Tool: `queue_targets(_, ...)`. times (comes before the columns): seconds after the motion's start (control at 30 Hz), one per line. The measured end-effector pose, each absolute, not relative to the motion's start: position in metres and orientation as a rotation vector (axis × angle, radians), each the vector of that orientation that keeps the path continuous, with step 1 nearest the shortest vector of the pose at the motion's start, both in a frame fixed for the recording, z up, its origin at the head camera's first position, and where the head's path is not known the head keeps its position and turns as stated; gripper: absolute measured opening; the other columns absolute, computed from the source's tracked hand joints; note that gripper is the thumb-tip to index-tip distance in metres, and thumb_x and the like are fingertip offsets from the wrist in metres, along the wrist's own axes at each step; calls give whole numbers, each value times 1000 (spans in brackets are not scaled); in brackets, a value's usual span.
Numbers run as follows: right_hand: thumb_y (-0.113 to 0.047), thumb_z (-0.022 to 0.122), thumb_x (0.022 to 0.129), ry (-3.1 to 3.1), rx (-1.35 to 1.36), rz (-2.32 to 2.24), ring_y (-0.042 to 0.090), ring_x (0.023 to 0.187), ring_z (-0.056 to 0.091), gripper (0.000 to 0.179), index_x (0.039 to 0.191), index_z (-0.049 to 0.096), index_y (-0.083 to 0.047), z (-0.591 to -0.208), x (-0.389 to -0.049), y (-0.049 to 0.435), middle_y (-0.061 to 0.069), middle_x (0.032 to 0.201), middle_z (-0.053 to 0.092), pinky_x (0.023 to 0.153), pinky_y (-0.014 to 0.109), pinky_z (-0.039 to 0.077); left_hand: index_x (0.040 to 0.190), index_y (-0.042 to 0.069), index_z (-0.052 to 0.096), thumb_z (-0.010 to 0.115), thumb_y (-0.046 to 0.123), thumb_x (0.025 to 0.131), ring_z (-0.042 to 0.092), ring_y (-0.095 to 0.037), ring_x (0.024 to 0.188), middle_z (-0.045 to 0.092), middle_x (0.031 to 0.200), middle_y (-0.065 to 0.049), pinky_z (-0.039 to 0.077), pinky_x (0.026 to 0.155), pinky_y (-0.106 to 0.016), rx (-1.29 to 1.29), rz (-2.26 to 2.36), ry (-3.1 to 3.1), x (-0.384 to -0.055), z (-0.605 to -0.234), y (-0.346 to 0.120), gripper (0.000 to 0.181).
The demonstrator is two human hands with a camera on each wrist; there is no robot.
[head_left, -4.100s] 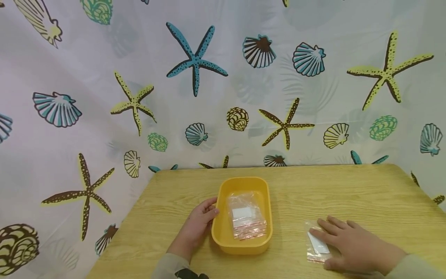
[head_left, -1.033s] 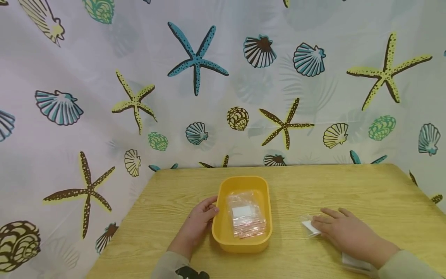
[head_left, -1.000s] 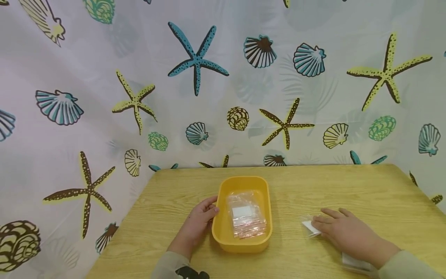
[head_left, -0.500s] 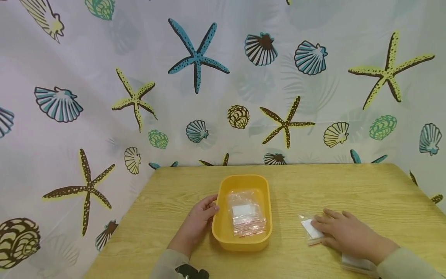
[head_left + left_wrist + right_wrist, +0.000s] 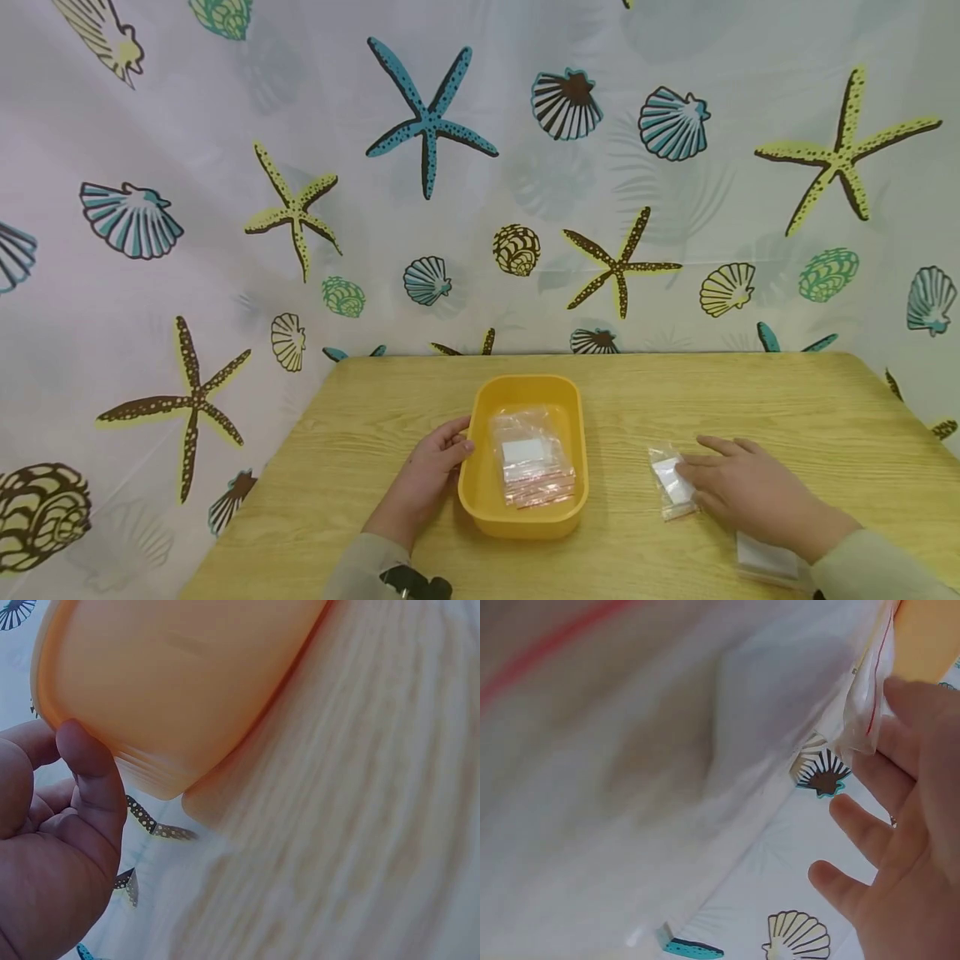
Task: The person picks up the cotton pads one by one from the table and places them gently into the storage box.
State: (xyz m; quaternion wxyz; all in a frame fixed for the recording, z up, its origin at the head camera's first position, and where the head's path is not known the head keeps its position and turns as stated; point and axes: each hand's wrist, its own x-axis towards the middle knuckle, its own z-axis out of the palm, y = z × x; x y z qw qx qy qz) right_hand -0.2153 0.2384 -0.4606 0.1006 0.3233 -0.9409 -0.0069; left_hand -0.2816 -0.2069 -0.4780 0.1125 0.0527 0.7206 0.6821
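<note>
My left hand (image 5: 427,475) grips the left rim of a yellow plastic box (image 5: 521,527), thumb on the rim and fingers outside, as the left wrist view also shows. Inside the box lie several overlapping clear zip bags (image 5: 536,487) with red seal lines and a white piece. Right of the box, my right hand (image 5: 757,492) pinches the edge of a small clear zip bag (image 5: 671,482) holding a white rectangular piece. In the right wrist view that zip bag (image 5: 870,705) sits at the thumb and index finger, the other fingers spread apart.
Below my right wrist lie more bags with white contents (image 5: 768,558), which look large and blurred in the right wrist view. The wooden table (image 5: 637,392) ends at a curtain (image 5: 480,192) printed with shells and starfish.
The right hand has left the bag now near the wrist and holds another one further left, which has turned and shows more. The left hand and box stay put.
</note>
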Motion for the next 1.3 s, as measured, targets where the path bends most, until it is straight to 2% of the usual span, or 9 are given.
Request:
queue_targets(0.1,-42,71,93,-2798,913,16,37,131,51,53,137,65,-13,-456,-215,241,1,137,63,100,61,43,153,7,43,54,16,106,57,-25,107,52,124,-19,54,88,-33,176,1998,2118,-282,-478,-207,49)
queue_targets(0.2,-45,78,86,-2756,884,43,37,132,50,65,140,63,-11,-449,-215,243,2,139,62,100,61,43,153,7,43,54,15,106,58,-26,106,52,124,-19,55,87,-33,180,2004,2108,-282,-478,-206,49)
queue_targets(0.3,-41,85,80,-2693,869,68,39,131,50,74,143,60,-10,-438,-217,242,5,142,59,100,62,42,153,7,43,55,15,105,57,-25,105,51,124,-19,55,87,-33,166,2012,2103,-282,-478,-206,49)
queue_targets(0.47,-30,90,75,-2607,870,97,39,129,50,83,147,54,-9,-419,-219,236,10,145,56,100,62,42,152,7,44,55,14,105,57,-25,106,51,124,-19,54,87,-32,158,2009,2114,-282,-477,-206,49)
queue_targets(0.7,-22,89,77,-2502,865,156,37,125,54,74,143,59,-12,-409,-223,218,7,139,61,99,61,44,153,8,43,54,16,106,58,-26,109,53,126,-19,54,89,-33,161,1981,2136,-282,-476,-205,49)
queue_targets(1.07,-34,80,88,-2580,849,243,35,134,48,62,143,60,-14,-410,-239,158,4,143,58,105,60,40,153,9,44,54,18,106,58,-26,108,54,126,-18,54,90,-33,147,1981,2134,-282,-476,-206,49)
queue_targets(1.3,-35,77,90,-2568,879,285,32,135,47,56,141,62,-16,-420,-251,119,1,143,58,107,56,39,152,10,45,55,17,106,58,-26,108,53,125,-19,54,89,-33,140,2002,2113,-282,-477,-206,49)
